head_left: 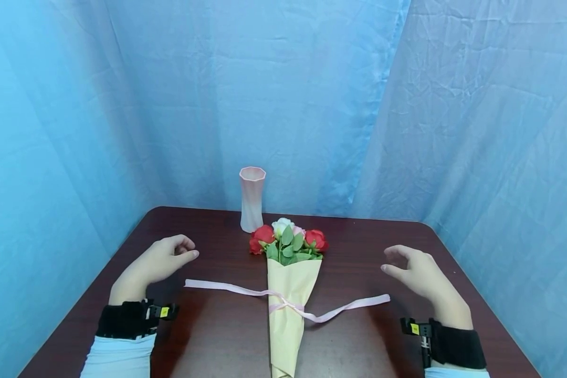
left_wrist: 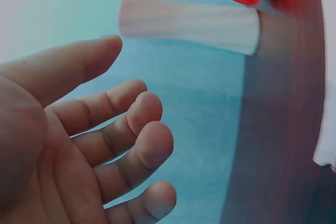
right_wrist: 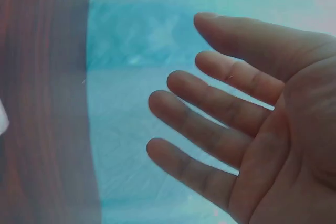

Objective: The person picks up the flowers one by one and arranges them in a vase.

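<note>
A bouquet wrapped in cream paper [head_left: 287, 283] lies on the table, its red, white and pink flowers [head_left: 283, 229] pointing to the back. Round the wrap runs a pink ribbon [head_left: 331, 314], crossed at the front, with one tail stretching out to each side. My left hand [head_left: 163, 258] is held near the left tail's end, fingers loosely bent and holding nothing. Beyond the right tail's end is my right hand [head_left: 418, 270], also holding nothing, its fingers relaxed and spread in the right wrist view. Behind the flowers stands a tall pink-and-white vase [head_left: 252, 202], upright.
The dark brown wooden table [head_left: 359, 241] has rounded back corners. Blue curtains [head_left: 283, 105] hang close behind it and along both sides. Each wrist wears a black band with a small camera.
</note>
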Demonstrator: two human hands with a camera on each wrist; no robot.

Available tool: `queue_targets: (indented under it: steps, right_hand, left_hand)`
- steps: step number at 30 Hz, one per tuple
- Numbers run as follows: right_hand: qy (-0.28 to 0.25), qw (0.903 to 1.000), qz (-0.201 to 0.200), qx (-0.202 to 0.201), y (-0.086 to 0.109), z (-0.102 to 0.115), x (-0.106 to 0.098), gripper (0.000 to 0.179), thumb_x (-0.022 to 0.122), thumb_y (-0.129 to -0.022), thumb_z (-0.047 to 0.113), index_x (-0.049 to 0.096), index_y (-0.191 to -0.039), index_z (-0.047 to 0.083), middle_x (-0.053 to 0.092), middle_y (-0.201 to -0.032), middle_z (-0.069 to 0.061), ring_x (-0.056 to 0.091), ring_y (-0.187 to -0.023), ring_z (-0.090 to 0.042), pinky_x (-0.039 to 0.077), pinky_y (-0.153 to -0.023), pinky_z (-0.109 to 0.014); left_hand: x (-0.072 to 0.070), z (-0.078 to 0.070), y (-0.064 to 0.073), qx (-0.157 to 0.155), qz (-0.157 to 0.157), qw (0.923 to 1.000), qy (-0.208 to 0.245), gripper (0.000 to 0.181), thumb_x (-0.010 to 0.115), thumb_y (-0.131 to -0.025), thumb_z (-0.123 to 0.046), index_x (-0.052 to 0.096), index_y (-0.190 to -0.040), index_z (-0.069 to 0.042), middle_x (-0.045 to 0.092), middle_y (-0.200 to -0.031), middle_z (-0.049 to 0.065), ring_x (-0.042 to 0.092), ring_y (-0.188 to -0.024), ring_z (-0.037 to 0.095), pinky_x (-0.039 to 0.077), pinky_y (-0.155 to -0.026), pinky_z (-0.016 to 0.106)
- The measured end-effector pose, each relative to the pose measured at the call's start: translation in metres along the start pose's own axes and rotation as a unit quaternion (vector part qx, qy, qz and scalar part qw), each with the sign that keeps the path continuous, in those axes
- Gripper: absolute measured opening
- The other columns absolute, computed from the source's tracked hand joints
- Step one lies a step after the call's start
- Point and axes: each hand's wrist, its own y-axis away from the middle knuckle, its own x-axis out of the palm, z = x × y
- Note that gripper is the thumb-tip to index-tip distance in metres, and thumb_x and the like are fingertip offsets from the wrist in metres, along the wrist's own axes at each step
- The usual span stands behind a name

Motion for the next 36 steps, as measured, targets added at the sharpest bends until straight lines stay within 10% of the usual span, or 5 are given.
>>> queue_targets:
  steps: [19,36]
  right_hand:
    - [-0.027,0.9908,0.015,-0.132,-0.001,0.07,0.021,0.04,0.08,-0.09,0.024,0.067,-0.128,0.015,0.068,-0.124,0.001,0.065,-0.113,-0.027,0.054,-0.091,-0.051]
    - [-0.039,0.9666,0.148,-0.206,-0.009,0.111,0.075,0.033,0.075,-0.093,0.015,0.069,-0.123,0.002,0.071,-0.117,-0.008,0.066,-0.108,-0.022,0.055,-0.092,-0.043]
  left_hand:
    - [0.015,-0.065,0.008,0.068,0.014,0.9975,-0.012,0.028,0.072,-0.097,-0.025,0.065,-0.117,-0.008,0.056,-0.082,-0.003,0.052,-0.069,0.015,0.049,-0.064,0.033]
    - [0.061,-0.097,0.002,0.122,0.089,0.9878,-0.038,0.026,0.077,-0.092,-0.023,0.068,-0.113,-0.01,0.058,-0.08,-0.009,0.054,-0.071,0.011,0.051,-0.065,0.03]
